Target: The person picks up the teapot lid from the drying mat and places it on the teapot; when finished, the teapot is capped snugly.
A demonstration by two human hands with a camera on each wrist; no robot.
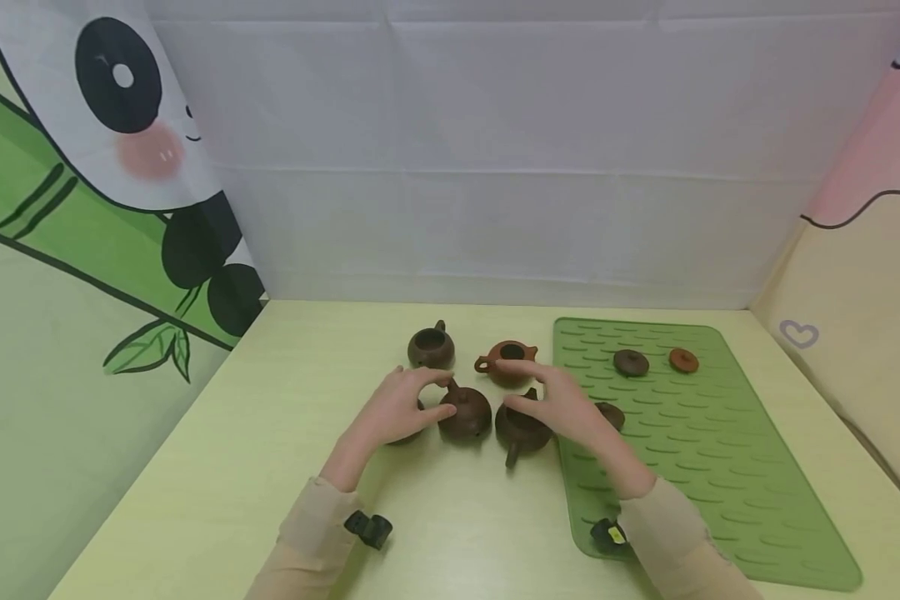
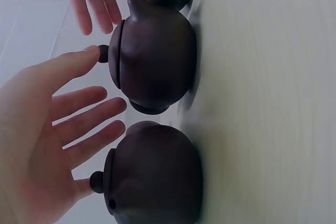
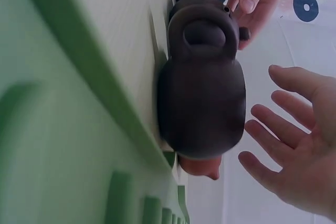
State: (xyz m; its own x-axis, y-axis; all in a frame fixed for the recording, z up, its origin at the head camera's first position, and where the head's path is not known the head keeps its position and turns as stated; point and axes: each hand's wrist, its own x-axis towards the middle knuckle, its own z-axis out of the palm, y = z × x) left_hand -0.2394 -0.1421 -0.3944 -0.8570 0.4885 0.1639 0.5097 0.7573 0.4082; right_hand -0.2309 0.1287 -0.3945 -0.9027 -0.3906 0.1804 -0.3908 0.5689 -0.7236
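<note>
In the head view my left hand reaches over a dark brown lidded teapot, fingers spread. The left wrist view puts my thumb tip right at that pot's lid knob. Another lidded teapot stands beside it, mostly covered by my left hand in the head view. My right hand hovers with loosely extended fingers over a dark teapot, whose handle points toward me. No knob shows on that pot in the right wrist view, where my right fingers are apart from its top.
Behind stand a lidless brown teapot and a lidless reddish teapot. On the right lies a green mat bearing a dark lid, a reddish lid and another dark lid, partly hidden by my right arm.
</note>
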